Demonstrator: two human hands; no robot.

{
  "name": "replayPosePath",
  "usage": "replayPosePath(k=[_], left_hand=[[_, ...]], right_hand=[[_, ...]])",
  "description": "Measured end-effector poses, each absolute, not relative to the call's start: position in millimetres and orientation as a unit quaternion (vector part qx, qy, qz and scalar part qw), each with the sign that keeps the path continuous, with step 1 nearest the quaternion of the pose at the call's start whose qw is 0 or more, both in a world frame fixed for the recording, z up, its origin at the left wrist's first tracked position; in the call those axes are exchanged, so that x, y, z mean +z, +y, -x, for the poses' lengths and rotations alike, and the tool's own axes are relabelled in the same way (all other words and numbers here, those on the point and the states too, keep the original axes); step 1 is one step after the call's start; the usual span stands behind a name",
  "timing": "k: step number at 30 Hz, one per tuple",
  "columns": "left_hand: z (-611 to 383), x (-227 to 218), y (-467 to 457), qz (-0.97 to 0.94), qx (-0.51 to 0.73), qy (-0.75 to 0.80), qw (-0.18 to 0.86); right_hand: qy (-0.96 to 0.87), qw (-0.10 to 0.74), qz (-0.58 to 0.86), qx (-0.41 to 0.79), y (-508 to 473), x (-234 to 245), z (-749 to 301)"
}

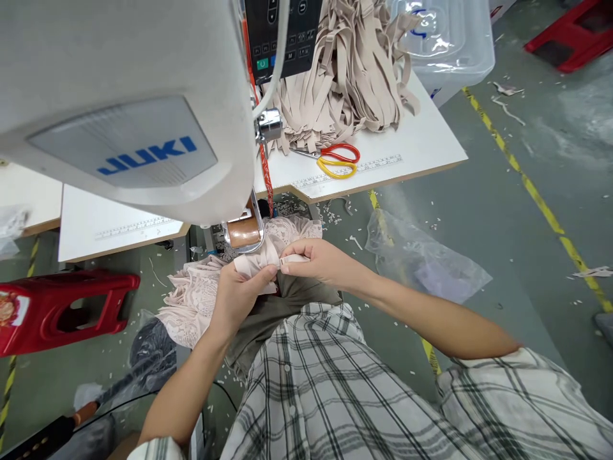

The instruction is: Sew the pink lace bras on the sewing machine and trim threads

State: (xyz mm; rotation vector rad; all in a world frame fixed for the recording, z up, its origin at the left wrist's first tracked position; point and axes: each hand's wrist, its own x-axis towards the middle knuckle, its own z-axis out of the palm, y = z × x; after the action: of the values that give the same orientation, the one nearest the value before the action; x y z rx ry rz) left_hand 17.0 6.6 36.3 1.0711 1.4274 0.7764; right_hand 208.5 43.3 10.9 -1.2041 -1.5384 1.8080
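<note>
A grey-green floor (565, 211) spreads around your workplace, littered with pale scraps (335, 220) and crossed by yellow-and-black tape (541, 203). In front of you, the white counter (421, 137) shows its bare wooden edge and printed ruler marks. One red plastic stool (43, 319) lies to your left, and another red stool (572, 35) shows at the far right. A clear plastic bin (450, 38) catches white glints of light beyond the counter's right end, while a see-through bag (421, 255) lies crumpled on the floor to your right.
</note>
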Motion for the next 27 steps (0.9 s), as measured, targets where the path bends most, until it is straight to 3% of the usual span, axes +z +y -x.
replayPosePath(k=[5,14,17,20,23,25,27], left_hand=[[-19,32,5,-0.439,0.357,0.600,0.566],[-18,41,-1,-0.437,0.371,0.591,0.568],[-4,36,-10,-0.429,0.403,0.543,0.599],[4,21,-26,-0.308,0.532,0.462,0.640],[1,11,-38,-0.206,0.566,0.393,0.695],[2,11,-40,-0.249,0.586,0.391,0.665],[12,15,-34,-0.361,0.608,0.438,0.555]], right_hand=[[-0.536,0.250,0.428,0.684,38,14,-209],[-0.654,0.251,0.455,0.550,36,21,-202],[-0.619,0.241,0.427,0.613,45,29,-202],[-0.541,0.241,0.374,0.714,60,44,-201],[-0.527,0.186,0.321,0.765,79,63,-192],[-0.598,0.127,0.292,0.735,93,75,-184],[-0.712,0.105,0.311,0.621,106,83,-176]])
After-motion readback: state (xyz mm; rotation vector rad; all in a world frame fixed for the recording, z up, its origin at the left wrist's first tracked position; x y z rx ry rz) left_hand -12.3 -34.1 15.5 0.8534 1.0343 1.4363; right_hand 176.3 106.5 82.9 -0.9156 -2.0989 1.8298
